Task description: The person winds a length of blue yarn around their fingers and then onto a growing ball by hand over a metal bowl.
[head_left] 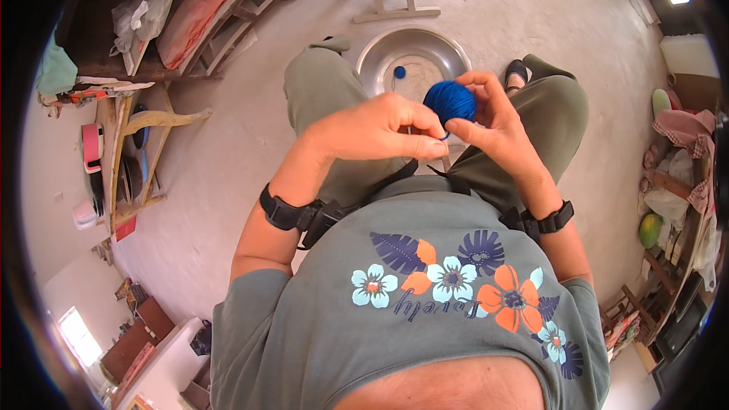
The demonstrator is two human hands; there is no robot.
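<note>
A ball of blue yarn [448, 102] sits in my right hand [495, 123], its fingers curved round the far and right sides and the thumb on the near side. My left hand [377, 129] is closed in a pinch just left of the ball, on a short blue yarn strand [446, 136] beside the right thumb. Beyond my hands, a round steel basin [370, 57] stands on the floor between my legs. A much smaller blue ball [399, 72] lies inside it, with a thin strand running from it toward my left hand.
A small wooden stool [395, 0] stands beyond the basin, with a red and white item on top. Wooden furniture with bags [201, 19] and a wooden rack [144, 118] are at the left. Cluttered shelves [672, 190] line the right.
</note>
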